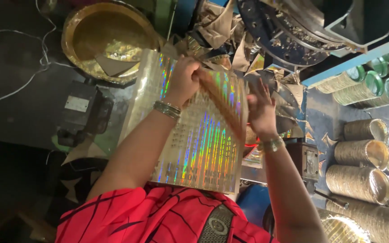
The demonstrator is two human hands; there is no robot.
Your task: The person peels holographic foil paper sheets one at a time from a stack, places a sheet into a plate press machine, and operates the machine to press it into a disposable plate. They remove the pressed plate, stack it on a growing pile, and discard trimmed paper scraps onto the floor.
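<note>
Holographic foil sheets (199,139) held between both hands.
Left hand (184,80) grips the top edge (fist closed); right hand (261,110), fingers spread, touches the right edge.

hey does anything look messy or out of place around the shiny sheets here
Yes. Silver and gold offcuts lie heaped loosely behind the holographic sheets, spilling toward the blue shelf. One brown scrap sits inside the large gold plate. The plate stacks on the right look orderly.

My dark, grimy floor (14,67) carries a round golden foil plate (106,38), a white cord (19,85) and a black metal box (84,112).
</note>
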